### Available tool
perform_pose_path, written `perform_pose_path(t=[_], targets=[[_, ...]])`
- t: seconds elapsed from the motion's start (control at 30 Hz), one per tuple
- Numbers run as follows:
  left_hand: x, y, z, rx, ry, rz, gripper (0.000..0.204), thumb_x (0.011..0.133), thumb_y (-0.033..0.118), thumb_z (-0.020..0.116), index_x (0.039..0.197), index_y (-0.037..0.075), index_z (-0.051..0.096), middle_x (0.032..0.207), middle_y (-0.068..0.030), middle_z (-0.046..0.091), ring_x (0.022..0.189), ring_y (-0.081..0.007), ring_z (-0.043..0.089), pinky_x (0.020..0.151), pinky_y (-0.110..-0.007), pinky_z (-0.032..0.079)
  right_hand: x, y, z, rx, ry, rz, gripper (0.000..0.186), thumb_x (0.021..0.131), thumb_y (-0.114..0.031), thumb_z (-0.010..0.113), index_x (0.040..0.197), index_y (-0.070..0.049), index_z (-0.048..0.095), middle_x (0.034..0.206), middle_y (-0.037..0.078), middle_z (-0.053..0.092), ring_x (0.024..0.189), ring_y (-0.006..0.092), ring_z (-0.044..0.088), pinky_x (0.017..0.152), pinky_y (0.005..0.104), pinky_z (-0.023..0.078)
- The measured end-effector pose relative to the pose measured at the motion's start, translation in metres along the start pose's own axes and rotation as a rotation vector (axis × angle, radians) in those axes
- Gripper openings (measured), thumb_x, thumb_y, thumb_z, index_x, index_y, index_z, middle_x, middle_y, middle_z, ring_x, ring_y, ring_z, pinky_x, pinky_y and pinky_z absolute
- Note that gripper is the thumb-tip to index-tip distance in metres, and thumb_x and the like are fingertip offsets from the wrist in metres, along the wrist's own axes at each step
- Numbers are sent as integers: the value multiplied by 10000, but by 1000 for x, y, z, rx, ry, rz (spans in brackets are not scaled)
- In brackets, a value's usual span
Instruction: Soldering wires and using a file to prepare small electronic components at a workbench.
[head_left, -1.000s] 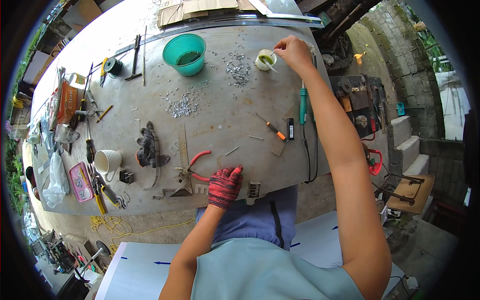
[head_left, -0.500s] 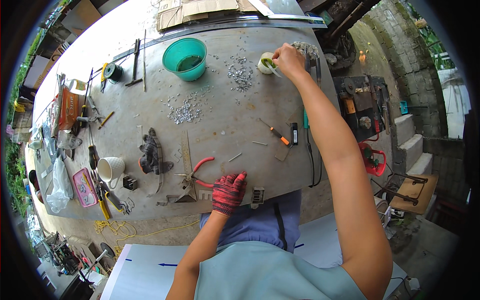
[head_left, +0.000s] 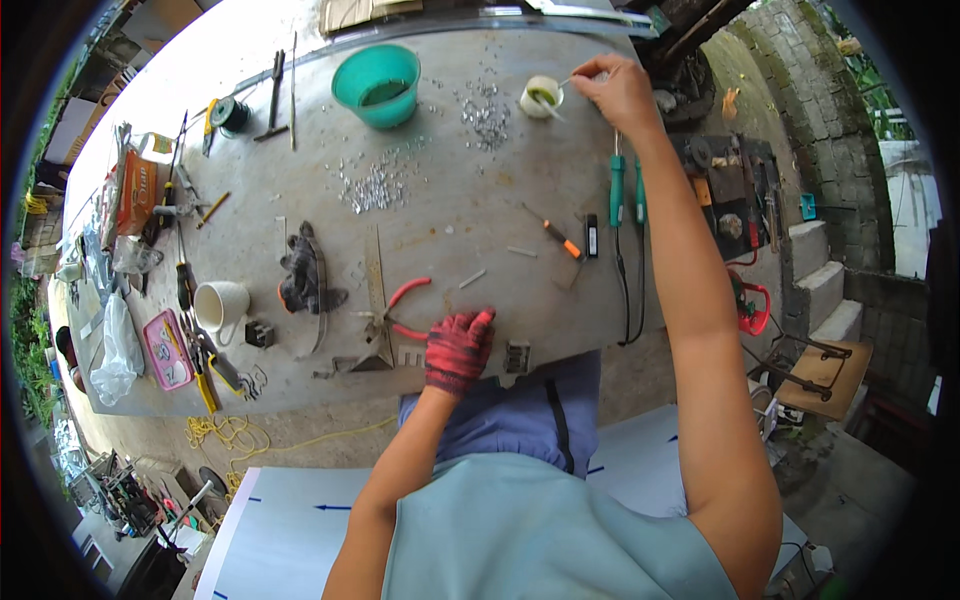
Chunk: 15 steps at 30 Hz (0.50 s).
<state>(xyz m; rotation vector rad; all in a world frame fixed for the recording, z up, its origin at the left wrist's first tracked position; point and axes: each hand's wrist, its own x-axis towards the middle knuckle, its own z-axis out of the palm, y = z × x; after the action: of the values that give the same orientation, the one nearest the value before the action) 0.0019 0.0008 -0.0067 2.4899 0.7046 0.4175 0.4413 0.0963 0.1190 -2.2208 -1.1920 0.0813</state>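
Observation:
My right hand (head_left: 610, 85) pinches a thin item, too small to name, at the right of a small white jar (head_left: 530, 103) holding green contents and a pale strip. My left hand (head_left: 460, 342), in a red-and-black glove, lies curled at the table's near edge, beside red-handled pliers (head_left: 410, 285); whatever its fingers may hold is hidden. A small metal block (head_left: 517, 357) sits just right of it. Two teal-handled soldering tools (head_left: 617, 190) lie below my right hand. Piles of small silvery pieces (head_left: 370, 185) are spread near a green bowl (head_left: 372, 70).
The metal table (head_left: 500, 250) also bears a dark glove (head_left: 300, 270), white mug (head_left: 218, 305), pink tray (head_left: 166, 350), screwdriver (head_left: 562, 240) and assorted tools along its left. Cardboard (head_left: 365, 12) lies at the far edge. A cluttered bench (head_left: 730, 190) and concrete steps (head_left: 820, 275) are at right.
My right hand has shifted a little right from the jar, uncovering more of the soldering tools. My left hand stays beside the pliers. The view has shifted, so the table appears higher.

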Motion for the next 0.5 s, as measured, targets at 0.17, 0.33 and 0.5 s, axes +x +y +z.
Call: perform_pose_path(t=[0.17, 0.33, 0.5], targets=[[3, -6, 2, -28, 7, 9, 413, 892, 147, 677, 1294, 212, 609, 1067, -100, 666, 933, -333, 646, 804, -480, 508, -96, -139, -106, 169, -422, 504, 333, 972, -275, 734, 1143, 10, 718, 1210, 152, 704, 1148, 283, 603, 1036, 468, 448], [3, -11, 4, -29, 46, 32, 414, 873, 101, 655, 1273, 206, 641, 1063, -111, 690, 946, -338, 654, 820, -491, 510, -253, -112, -62, 308, -216, 112, 111, 897, -101, 785, 988, -39, 784, 824, -15, 744, 781, 44, 666, 681, 222, 505], [1, -10, 4, -145, 124, 56, 349, 859, 40, 646, 1180, 165, 702, 1007, -122, 705, 918, -334, 662, 809, -468, 521, -352, -117, -23, 333, -181, 110, 64, 846, -44, 752, 903, -22, 734, 850, 99, 733, 760, 237, 714, 674, 343, 550]])
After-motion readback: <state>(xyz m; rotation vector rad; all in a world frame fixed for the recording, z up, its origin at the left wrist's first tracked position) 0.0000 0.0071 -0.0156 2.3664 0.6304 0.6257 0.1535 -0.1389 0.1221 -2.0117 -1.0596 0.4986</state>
